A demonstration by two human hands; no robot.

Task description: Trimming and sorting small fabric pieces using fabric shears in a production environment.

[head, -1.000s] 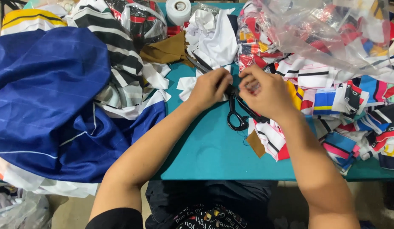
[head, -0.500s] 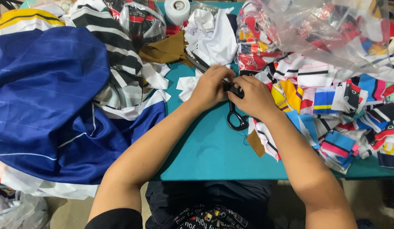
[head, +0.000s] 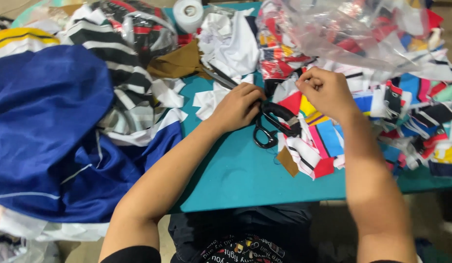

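Observation:
My left hand lies with curled fingers over the middle of large black-handled scissors on the teal table. The blades stick out up-left past the hand, and the handle loops lie just right of it. My right hand is a little to the right, above a heap of colourful fabric scraps. Its fingertips pinch a small piece of that fabric. What lies under the left palm is hidden.
A big blue garment and black-and-white striped cloth cover the left side. White scraps, brown cloth and a white tape roll lie at the back. A clear plastic bag overlies more scraps on the right.
The hands were together over the scissors. My right hand has moved right and slightly up, away from the left, to the coloured scraps. The left hand stayed on the scissors.

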